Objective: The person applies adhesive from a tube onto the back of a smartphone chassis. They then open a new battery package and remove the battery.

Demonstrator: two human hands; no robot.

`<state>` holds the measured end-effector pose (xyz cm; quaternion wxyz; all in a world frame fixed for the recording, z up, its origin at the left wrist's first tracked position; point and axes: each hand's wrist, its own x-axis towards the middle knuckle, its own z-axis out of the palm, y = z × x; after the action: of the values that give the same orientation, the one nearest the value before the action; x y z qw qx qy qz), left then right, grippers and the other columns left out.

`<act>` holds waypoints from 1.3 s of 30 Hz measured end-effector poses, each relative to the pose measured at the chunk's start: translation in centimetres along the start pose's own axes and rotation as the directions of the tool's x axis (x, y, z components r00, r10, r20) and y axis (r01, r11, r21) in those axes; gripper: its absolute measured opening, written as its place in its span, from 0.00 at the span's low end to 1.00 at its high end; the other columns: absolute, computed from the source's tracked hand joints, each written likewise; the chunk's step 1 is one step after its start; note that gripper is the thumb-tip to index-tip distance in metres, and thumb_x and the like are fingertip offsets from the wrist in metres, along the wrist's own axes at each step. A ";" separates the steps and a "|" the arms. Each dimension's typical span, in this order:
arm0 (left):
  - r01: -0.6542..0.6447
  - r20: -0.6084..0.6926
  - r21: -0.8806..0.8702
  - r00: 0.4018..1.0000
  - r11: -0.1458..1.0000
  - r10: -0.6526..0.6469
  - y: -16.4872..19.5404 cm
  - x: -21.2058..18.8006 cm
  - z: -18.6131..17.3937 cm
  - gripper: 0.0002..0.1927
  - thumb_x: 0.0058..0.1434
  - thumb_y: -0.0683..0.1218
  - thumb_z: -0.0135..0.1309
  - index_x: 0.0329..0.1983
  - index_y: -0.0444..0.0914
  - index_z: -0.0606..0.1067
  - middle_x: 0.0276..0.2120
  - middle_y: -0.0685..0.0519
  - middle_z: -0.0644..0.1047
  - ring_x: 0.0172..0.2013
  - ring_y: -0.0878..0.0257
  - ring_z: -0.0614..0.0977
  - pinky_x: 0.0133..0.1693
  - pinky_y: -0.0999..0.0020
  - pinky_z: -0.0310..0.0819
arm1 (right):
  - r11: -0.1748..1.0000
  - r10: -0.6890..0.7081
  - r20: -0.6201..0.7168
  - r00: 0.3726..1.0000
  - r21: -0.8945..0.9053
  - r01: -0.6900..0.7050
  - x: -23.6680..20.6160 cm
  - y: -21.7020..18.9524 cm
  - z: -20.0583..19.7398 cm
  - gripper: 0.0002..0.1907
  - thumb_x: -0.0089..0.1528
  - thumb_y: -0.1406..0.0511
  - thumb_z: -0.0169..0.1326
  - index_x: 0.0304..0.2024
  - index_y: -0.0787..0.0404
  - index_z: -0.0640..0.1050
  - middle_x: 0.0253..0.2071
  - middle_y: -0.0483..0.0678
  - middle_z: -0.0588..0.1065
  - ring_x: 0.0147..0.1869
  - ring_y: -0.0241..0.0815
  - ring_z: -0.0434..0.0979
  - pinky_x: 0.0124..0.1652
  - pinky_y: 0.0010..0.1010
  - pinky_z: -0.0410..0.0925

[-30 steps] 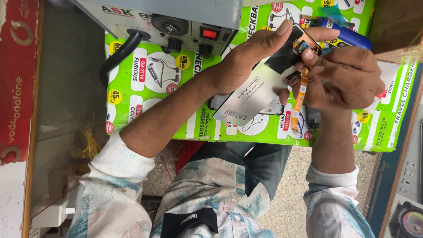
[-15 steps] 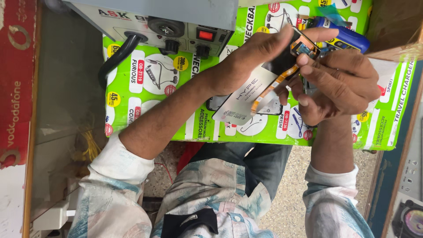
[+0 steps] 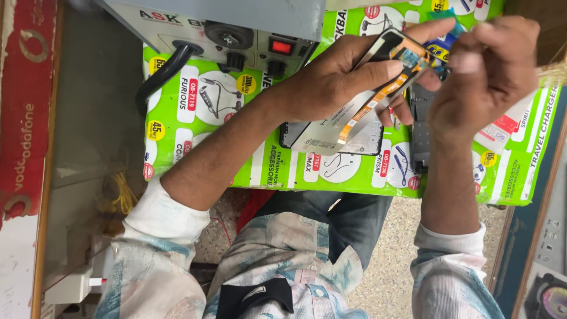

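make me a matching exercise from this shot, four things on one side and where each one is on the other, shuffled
Things:
1. left hand
2. right hand
3. grey box
4. black frame

Places:
A. flat on the green poster, under the right hand
B. at the top left, with a black hose plugged into its front
C. gripping the phone screen with the orange ribbon
D. raised at the top end of the screen, fingers pinched

Pairs: 1-C, 2-D, 3-B, 4-A
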<state>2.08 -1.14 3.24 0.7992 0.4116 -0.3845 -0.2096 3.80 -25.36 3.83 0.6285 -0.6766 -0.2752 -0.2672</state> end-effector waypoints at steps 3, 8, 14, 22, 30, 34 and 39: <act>0.060 -0.042 -0.048 0.997 0.997 -0.062 -0.4 0.1 0.3 0.27 0.86 0.50 0.42 0.81 0.39 0.49 0.49 0.45 0.80 0.45 0.60 0.88 0.48 0.66 0.86 | 0.980 -0.038 0.182 0.983 -0.184 0.072 0.1 -0.6 -0.3 0.18 0.67 0.62 0.66 0.55 0.64 0.80 0.46 0.49 0.69 0.42 0.38 0.69 0.39 0.21 0.63; 0.098 -0.068 -0.064 0.992 0.993 -0.102 -0.5 0.1 0.3 0.26 0.85 0.49 0.42 0.80 0.39 0.51 0.46 0.45 0.81 0.45 0.60 0.88 0.47 0.66 0.87 | 0.945 -0.049 0.255 0.966 -0.300 0.127 0.1 -1.2 0.1 0.13 0.64 0.69 0.70 0.51 0.67 0.85 0.43 0.51 0.75 0.47 0.44 0.69 0.44 0.30 0.61; 0.061 -0.039 -0.039 0.997 0.997 -0.063 -0.2 -0.2 0.3 0.25 0.87 0.49 0.41 0.81 0.42 0.49 0.51 0.46 0.78 0.45 0.61 0.86 0.49 0.66 0.87 | 0.954 -0.086 0.242 0.966 -0.260 0.150 0.4 -1.1 0.3 0.09 0.60 0.73 0.69 0.41 0.69 0.84 0.42 0.55 0.79 0.45 0.46 0.72 0.45 0.32 0.65; 0.053 -0.040 -0.042 0.998 0.998 -0.055 0.1 0.0 -0.1 0.28 0.85 0.51 0.41 0.80 0.39 0.48 0.62 0.44 0.76 0.49 0.60 0.87 0.50 0.67 0.86 | 0.977 0.159 0.034 0.987 0.136 -0.163 0.5 -1.5 1.5 0.13 0.66 0.64 0.62 0.36 0.63 0.72 0.41 0.51 0.79 0.39 0.36 0.76 0.39 0.21 0.70; 0.039 0.011 -0.332 0.999 0.942 -0.038 1.6 -0.1 -0.1 0.23 0.82 0.45 0.45 0.74 0.33 0.57 0.62 0.34 0.73 0.52 0.47 0.84 0.56 0.56 0.81 | 0.966 0.202 0.231 0.952 -0.206 -0.156 1.4 0.1 -1.4 0.07 0.78 0.71 0.59 0.51 0.69 0.73 0.46 0.52 0.75 0.46 0.39 0.73 0.47 0.25 0.66; 0.070 0.074 -0.419 0.996 0.905 -0.042 3.0 -0.8 0.0 0.22 0.79 0.43 0.48 0.71 0.29 0.59 0.62 0.31 0.73 0.51 0.43 0.83 0.56 0.55 0.80 | 0.898 0.436 0.536 0.723 -0.305 -0.316 1.7 -1.3 -0.2 0.14 0.69 0.61 0.57 0.52 0.62 0.72 0.45 0.41 0.75 0.49 0.31 0.74 0.49 0.23 0.68; 0.050 0.105 -0.452 0.994 0.891 -0.003 3.5 -0.9 0.0 0.28 0.80 0.44 0.52 0.76 0.32 0.57 0.60 0.32 0.71 0.53 0.44 0.81 0.57 0.54 0.79 | 0.622 0.783 0.605 0.145 -0.766 -0.165 0.7 -3.7 2.7 0.27 0.53 0.50 0.68 0.47 0.59 0.77 0.39 0.45 0.78 0.47 0.40 0.79 0.49 0.31 0.71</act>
<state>1.62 1.44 5.70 0.8496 0.2076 -0.3595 -0.3252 1.72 -22.47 6.74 0.1919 -0.8924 -0.2451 0.3268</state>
